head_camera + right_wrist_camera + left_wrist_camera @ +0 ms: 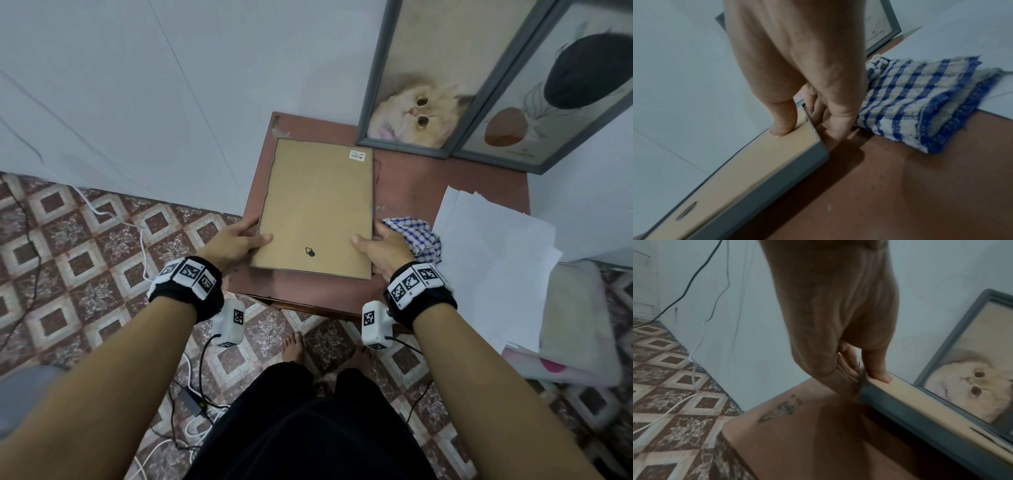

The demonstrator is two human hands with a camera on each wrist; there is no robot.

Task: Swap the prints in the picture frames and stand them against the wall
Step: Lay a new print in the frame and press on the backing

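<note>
the person holds a picture frame (317, 209) face down, its brown backing board up, with the near end lifted a little off the small brown table (445, 178). the left hand (236, 241) pinches the frame's left edge, thumb on the backing and fingers curled under the rim; the right hand (380, 248) clamps the right edge the same way. so both hands are closed on the same frame, one on each side, near its lower corners.

just beyond the right hand's knuckles lies a blue checked cloth (416, 234), and further out on that side a loose pile of white paper (493, 253). ahead of the grip, past the frame's far end, two other frames lean upright against the wall: one with a cat print (419, 85) and one with an abstract print (561, 89).

judging by this, two frames look finished and standing. the held frame appears closed at the back, so what is likely left is turning it up and leaning it beside the others. its print cannot be seen.
</note>
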